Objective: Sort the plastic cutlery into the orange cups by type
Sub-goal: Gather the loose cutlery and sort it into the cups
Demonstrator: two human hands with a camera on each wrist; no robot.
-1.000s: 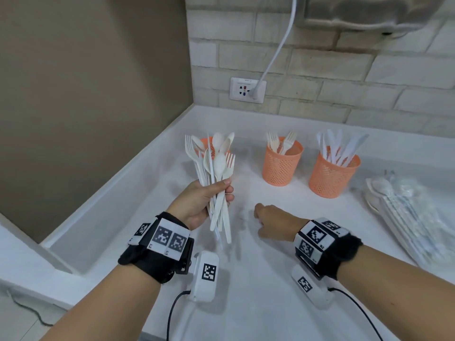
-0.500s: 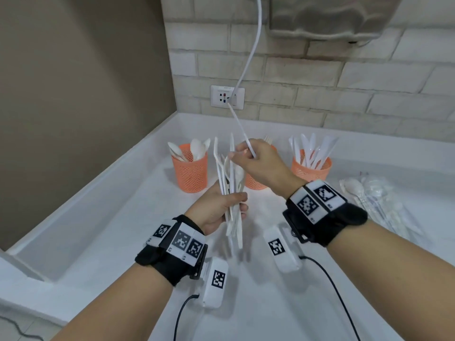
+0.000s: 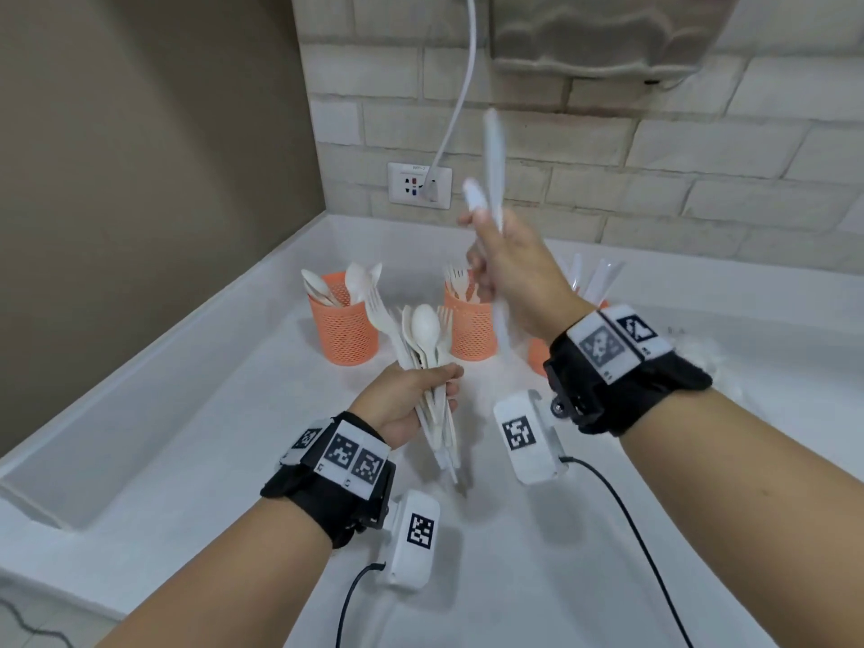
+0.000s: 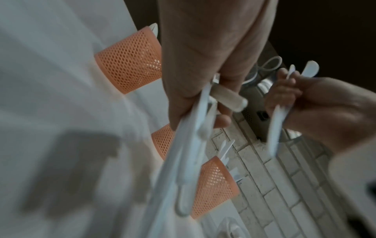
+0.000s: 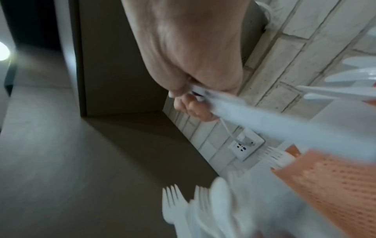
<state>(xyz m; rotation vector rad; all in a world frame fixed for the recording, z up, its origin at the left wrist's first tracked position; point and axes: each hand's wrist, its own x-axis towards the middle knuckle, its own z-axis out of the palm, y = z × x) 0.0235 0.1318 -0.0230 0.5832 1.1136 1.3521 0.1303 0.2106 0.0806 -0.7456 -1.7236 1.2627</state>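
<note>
My left hand (image 3: pixel 444 385) grips a bundle of white plastic spoons and forks (image 3: pixel 425 339) upright above the white counter. The same bundle (image 4: pixel 193 145) fills the left wrist view. My right hand (image 3: pixel 481 240) is raised above the cups and pinches a white plastic knife (image 3: pixel 493 152), with a second white piece (image 3: pixel 474 194) beside it; it is blurred in the right wrist view (image 5: pixel 264 122). Three orange mesh cups stand in a row: the left cup (image 3: pixel 343 320) holds spoons, the middle cup (image 3: pixel 470 329) forks, the right cup (image 3: pixel 537 357) knives, mostly hidden behind my right wrist.
A wall socket (image 3: pixel 419 184) with a white cable (image 3: pixel 460 86) sits on the brick wall behind the cups. A grey appliance (image 3: pixel 603 35) hangs above. A brown wall closes the left side. Wrapped cutlery packets (image 3: pixel 701 362) lie at the right, behind my wrist.
My right hand left the counter, pulled a knife out of the bundle and lifted it high over the cups. The left hand kept its grip on the bundle.
</note>
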